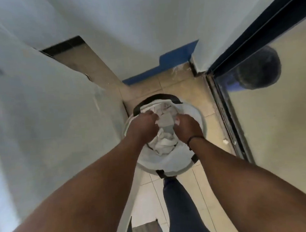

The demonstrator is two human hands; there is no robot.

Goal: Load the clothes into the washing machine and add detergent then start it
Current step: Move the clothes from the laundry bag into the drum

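- Left hand (143, 124) and right hand (186, 127) reach down side by side, each with fingers curled around crumpled white clothes (164, 115)
- The clothes lie inside a round white fabric laundry basket with black straps (172, 164); it stands on the beige tiled floor (188, 88)
- A glass door with a dark frame (223, 100) runs along the right; a white wall (44, 105) rises beside the basket on the left

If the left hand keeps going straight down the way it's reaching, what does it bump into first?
Most likely the white clothes piled in the laundry basket. The left hand reaches down into the basket and already grips cloth at the top of the pile, so more fabric lies right under it. Depth is hard to judge from above.
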